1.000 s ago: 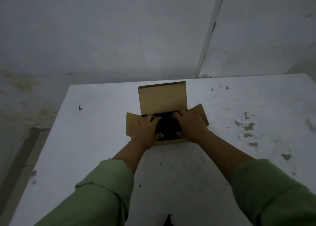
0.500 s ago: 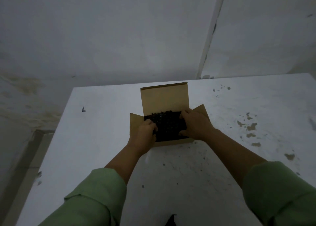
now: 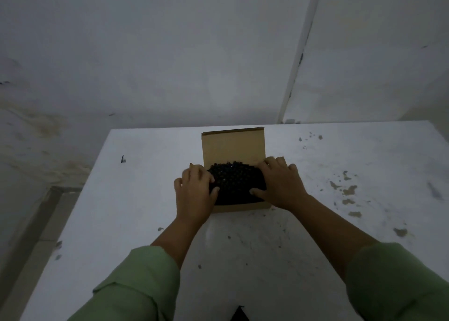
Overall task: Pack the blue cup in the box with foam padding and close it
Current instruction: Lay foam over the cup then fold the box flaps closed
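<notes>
Small brown cardboard box (image 3: 239, 205) sits open on the white speckled tabletop (image 3: 136, 199), rear flap standing upright. Black bumpy foam pad (image 3: 234, 183) fills the opening and domes above the rim. Left hand (image 3: 194, 192) lies on the pad's left edge and the box side, fingers loosely bent, thumb on the foam; right hand (image 3: 281, 183) does the same on the right, fingers spread flat over the side, thumb on the pad. Neither clearly pinches anything; side flaps are hidden under the hands, can't tell their position. Blue cup not visible, presumably under the foam. Risks: pad proud of the rim springs back so flaps won't seat; uneven press could tilt the cup; light box may slide on the smooth top.
</notes>
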